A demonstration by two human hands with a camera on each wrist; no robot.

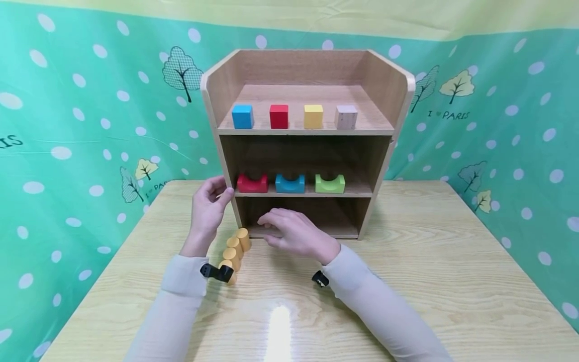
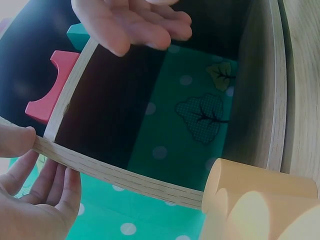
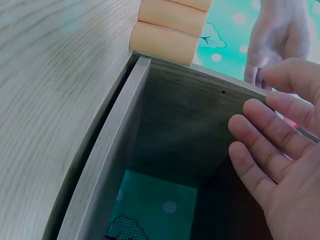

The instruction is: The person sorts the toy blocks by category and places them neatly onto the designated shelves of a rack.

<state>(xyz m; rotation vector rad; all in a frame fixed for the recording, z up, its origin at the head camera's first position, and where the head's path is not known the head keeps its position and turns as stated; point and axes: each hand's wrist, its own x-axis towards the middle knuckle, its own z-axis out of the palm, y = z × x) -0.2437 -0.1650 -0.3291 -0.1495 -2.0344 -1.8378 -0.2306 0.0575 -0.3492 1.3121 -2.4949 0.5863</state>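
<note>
My left hand (image 1: 205, 213) pinches the front edge of the left side panel of a small wooden shelf (image 1: 300, 93), level with its middle board. The left wrist view shows the thumb (image 2: 15, 141) on one side of the panel and the fingers on the other. In front of the bottom compartment, my right hand (image 1: 300, 234) hovers with loosely bent fingers and holds nothing. Several light wooden cylinders (image 1: 231, 255) stand in a row by the shelf's lower left corner, under my left wrist; the nearest is partly hidden by the wrist camera.
A red arch block (image 1: 252, 186), a blue one (image 1: 290, 186) and a green one (image 1: 329, 186) line the middle board. Above them sit a blue cube (image 1: 243, 116), a red cube (image 1: 279, 116), a yellow cube (image 1: 313, 116) and a pale cube (image 1: 346, 117). A patterned curtain (image 1: 90, 151) hangs behind.
</note>
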